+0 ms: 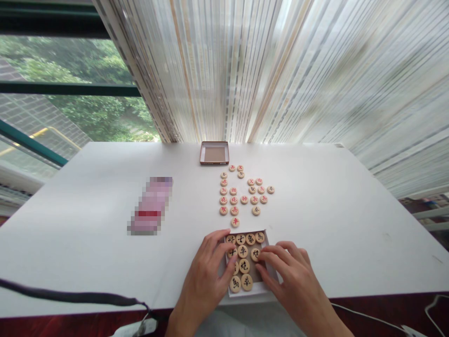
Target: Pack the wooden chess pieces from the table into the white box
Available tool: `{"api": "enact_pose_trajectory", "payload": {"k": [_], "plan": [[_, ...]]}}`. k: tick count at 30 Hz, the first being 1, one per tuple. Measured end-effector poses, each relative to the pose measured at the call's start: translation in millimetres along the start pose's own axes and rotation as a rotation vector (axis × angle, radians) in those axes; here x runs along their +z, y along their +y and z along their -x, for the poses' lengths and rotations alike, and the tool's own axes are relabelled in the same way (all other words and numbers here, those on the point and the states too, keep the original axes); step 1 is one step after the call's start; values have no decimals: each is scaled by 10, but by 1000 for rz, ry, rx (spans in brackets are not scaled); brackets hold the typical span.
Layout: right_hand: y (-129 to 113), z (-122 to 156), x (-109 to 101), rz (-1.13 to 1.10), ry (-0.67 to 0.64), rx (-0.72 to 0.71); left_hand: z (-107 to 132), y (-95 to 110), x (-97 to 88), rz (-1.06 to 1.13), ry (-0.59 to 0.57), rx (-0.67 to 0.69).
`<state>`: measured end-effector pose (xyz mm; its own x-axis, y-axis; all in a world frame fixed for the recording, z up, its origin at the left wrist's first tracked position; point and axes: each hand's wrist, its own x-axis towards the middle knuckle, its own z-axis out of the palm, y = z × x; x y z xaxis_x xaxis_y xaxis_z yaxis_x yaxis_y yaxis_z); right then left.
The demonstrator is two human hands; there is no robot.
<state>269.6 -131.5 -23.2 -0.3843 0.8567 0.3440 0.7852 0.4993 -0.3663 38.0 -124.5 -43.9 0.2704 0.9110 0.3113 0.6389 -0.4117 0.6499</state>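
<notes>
Head view: right hand [289, 267] fingertips touch black-marked disc [255, 254] inside box [257, 288], can't tell if pinched; left hand [207, 262] curls over box's left side, grip unclear; loose discs [244, 200] beyond fingers.

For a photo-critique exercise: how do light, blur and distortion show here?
Head view: daylight brightens the window and curtain; same view, the curtain's stripes fan outward, suggesting wide-angle distortion; head view again, the pink item on the table is pixelated, and the farthest game pieces read less clearly than those in the box.
</notes>
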Motion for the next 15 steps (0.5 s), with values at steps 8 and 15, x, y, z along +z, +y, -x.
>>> {"api": "enact_pose_trajectory", "payload": {"k": [8, 15], "plan": [[43, -11, 115, -9, 22, 4, -1, 10, -8, 0, 15, -7], [-38, -61, 137, -57, 106, 31, -5, -1, -3, -5, 4, -15]]}}
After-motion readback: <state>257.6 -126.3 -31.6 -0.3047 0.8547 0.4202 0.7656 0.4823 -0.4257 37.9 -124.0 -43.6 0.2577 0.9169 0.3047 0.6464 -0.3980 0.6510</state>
